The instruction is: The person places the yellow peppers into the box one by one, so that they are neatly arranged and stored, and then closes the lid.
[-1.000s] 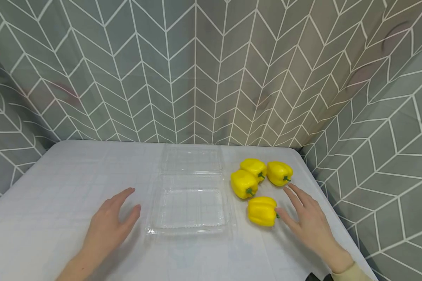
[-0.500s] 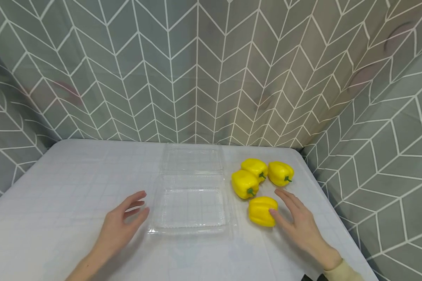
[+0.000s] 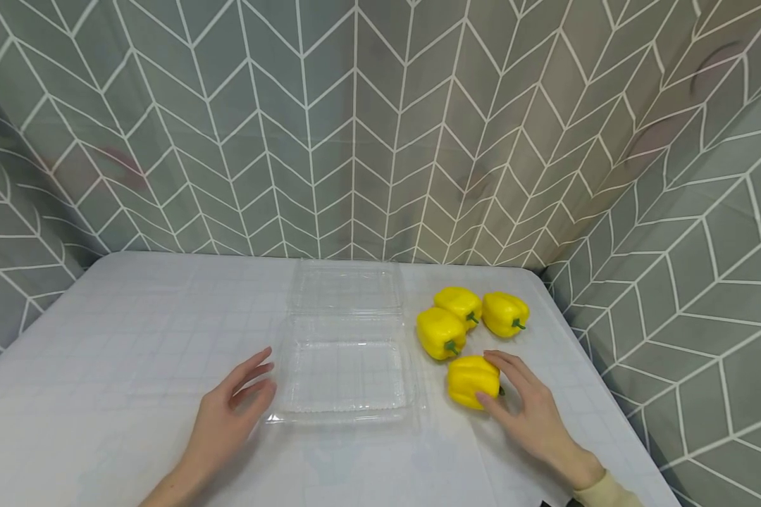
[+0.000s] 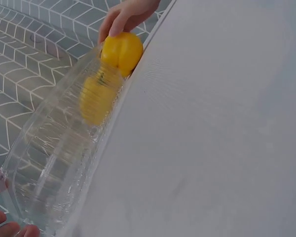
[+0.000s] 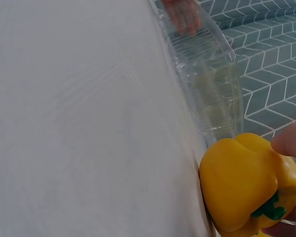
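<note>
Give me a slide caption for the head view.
Right hand grips the nearest of four yellow bell peppers; left hand beside an open clear plastic clamshell container.

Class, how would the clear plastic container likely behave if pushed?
The clear container looks thin-walled and see-through, so it is probably light and may flex. Lying wide and flat, it would likely slide rather than tip.

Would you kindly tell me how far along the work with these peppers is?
Done: the clear container lies open. In hand: the right hand grips the nearest yellow pepper, while the left hand is by the container's left side. Apparently left: packing, since that pepper and the three other peppers all sit outside the container.
</note>
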### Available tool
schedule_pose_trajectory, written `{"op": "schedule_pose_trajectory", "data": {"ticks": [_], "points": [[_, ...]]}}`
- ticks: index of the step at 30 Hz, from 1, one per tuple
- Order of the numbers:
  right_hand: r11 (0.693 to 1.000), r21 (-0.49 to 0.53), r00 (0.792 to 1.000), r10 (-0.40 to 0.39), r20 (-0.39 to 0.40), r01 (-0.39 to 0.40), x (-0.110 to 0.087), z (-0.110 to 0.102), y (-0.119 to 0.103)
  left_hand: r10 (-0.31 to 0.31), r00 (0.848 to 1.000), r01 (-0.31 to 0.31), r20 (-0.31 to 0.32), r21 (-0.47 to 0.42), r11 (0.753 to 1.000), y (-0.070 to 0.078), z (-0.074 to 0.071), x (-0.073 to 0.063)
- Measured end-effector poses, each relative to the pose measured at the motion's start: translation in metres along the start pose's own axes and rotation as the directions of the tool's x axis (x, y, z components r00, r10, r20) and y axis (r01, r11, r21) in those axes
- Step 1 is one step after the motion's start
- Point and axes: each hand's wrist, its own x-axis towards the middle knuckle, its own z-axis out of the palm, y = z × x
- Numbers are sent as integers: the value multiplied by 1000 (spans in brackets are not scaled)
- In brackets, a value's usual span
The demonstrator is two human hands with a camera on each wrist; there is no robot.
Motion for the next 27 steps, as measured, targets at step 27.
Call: {"op": "schedule_pose_trajectory", "data": {"ticks": [27], "points": [[989,96,993,111,24,-113,-4,2,-2,-49,998,47,-41,-48,998,-4,7,-8]]}}
